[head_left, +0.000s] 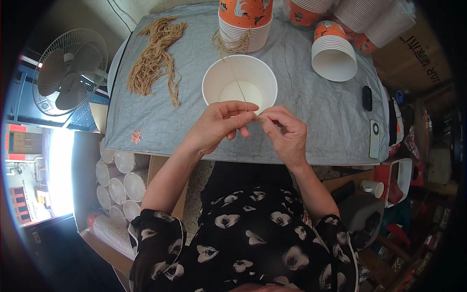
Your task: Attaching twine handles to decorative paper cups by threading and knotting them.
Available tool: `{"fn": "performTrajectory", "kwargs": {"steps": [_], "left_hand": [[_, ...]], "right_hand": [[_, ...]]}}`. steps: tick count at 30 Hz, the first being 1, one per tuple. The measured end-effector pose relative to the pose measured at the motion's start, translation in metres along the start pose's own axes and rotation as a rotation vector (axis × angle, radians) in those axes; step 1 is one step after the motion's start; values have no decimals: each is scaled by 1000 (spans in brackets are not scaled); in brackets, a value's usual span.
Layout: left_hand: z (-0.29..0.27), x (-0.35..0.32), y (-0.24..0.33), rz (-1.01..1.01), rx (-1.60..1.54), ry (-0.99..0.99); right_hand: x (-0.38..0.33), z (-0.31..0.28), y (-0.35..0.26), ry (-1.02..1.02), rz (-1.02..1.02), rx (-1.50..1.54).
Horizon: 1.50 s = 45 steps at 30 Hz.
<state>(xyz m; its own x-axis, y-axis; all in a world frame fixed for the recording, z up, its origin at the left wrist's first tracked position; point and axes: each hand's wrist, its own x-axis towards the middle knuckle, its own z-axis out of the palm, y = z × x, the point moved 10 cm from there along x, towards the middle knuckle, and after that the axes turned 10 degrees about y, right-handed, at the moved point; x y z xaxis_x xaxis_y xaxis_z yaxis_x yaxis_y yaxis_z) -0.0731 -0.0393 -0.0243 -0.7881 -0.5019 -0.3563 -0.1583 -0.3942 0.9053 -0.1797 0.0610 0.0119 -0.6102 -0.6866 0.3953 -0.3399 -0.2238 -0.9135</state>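
Pinching a thin tan string (239, 90) is what both hands are doing here, right at the near edge of the tabletop (311, 126). Left hand (219, 127) has its fingers curled in, thumb and fingertips closed on the string, and the right hand (284, 134) is closed the same way, meeting it just beside, fingertips nearly touching. From the pinch the string runs up over the open cup (239, 87) toward the far edge, ending near a small tangle of string (231, 45) at the foot of a cup stack (244, 24).

That white cup sits upright, just beyond the fingers, about mid tabletop. The stack behind it is orange on the outside and stands at the far edge. Another stack (333, 52) lies tipped toward the far right corner, white insides showing, with more cups (369, 19) behind it.

Over at the far left corner there's a big loose bundle of tan cords (155, 56). Near the right edge, a small black thing (367, 98) and a white remote (375, 139). A fan (72, 73) stands off the left side, and cup sleeves (116, 182) sit in a box below the near left corner.
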Motion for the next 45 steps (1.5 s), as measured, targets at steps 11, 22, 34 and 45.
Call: {"fn": "performTrajectory", "kwargs": {"steps": [11,22,34,45], "left_hand": [[7,-65,89,1118,597,349],[-36,-30,47,642,-29,222],[-6,3,69,689,356,-207],[-15,-6,55,375,379,-186]], "right_hand": [[-7,29,20,69,177,186],[3,44,-1,-114,204,69],[25,57,-91,-340,-446,-335],[41,44,-26,-319,185,-140]]}}
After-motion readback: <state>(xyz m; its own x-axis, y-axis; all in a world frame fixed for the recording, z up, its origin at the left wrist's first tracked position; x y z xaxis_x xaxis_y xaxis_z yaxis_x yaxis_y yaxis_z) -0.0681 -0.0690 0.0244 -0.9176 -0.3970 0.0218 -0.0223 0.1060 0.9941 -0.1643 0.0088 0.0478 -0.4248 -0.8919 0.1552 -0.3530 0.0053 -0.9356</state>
